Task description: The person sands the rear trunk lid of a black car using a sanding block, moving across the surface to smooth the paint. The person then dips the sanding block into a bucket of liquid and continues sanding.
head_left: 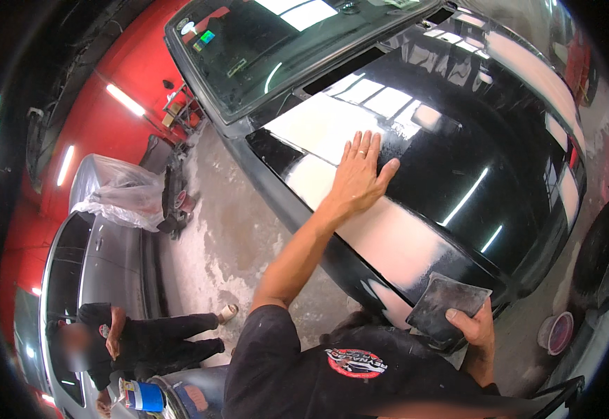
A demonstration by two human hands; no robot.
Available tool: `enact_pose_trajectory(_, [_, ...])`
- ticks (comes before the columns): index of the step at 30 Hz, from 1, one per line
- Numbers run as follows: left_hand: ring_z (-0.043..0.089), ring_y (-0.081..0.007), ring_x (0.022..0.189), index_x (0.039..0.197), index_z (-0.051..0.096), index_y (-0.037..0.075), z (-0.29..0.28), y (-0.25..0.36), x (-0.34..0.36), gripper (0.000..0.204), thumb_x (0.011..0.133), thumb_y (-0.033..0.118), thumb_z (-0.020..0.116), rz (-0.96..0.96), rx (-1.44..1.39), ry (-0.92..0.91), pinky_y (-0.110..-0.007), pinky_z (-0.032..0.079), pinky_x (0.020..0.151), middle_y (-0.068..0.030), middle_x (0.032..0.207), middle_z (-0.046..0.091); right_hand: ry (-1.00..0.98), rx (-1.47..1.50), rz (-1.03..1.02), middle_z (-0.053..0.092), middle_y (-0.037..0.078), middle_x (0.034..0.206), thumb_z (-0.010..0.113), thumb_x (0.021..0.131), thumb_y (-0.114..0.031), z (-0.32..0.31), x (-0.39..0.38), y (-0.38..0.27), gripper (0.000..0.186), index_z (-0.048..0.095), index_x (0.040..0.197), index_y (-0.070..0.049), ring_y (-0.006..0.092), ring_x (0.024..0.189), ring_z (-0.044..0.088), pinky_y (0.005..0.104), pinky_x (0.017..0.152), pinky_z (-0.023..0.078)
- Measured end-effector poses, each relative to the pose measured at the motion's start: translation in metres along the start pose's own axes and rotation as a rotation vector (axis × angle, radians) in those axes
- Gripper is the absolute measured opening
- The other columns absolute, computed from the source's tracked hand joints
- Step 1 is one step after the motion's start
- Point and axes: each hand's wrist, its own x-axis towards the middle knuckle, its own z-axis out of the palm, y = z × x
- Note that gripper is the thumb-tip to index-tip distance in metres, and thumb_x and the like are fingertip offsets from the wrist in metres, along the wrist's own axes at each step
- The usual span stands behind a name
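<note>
My left hand (361, 178) lies flat on the black car hood (451, 174), fingers stretched and slightly spread, a ring on one finger. Under and around it runs a pale, whitish-pink patch of filler or primer (391, 241) along the hood's side, with blurred edges against the glossy black. Close to my body, my right hand (477, 327) grips a dark grey, roughly square sheet (451, 300) by its edge, thumb on top. It looks like worn sandpaper, with pale dust along its rim. The sheet is near the hood's front corner; whether it touches the panel I cannot tell.
The windshield (269, 56) rises beyond the hood. To the left, a person in dark clothes (172, 335) is beside a grey car (112, 258) partly covered with clear plastic (119, 188). A blue-and-white container (147, 397) is near that person. A small tub (555, 332) stands at the right.
</note>
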Motion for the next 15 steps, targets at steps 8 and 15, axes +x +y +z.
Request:
enact_pose_trajectory(8, [0.023,-0.0307,0.149,0.152,0.037,0.020,-0.107,-0.220,-0.031,0.055,0.102,0.044,0.034,-0.130,0.645,-0.312,-0.047,0.021,0.119,-0.0170,0.159,0.027,0.288,0.076,-0.033,0.069,0.012,0.103,0.066,0.077,-0.007,-0.005,-0.022,0.012,0.038,0.063,0.113,0.006,0.0205,0.093,0.065,0.0331,0.086,0.050])
enact_pose_trajectory(15, [0.038,-0.0432,0.137,0.133,0.057,0.001,-0.179,-0.293,-0.123,0.078,0.098,0.063,0.026,-0.933,0.662,0.228,-0.059,0.024,0.112,-0.0260,0.143,0.047,0.359,0.106,0.012,0.063,0.011,0.114,0.069,0.070,-0.016,-0.024,-0.022,0.017,0.062,0.051,0.127,0.003,0.0229,0.103,0.061,0.0350,0.093,0.045])
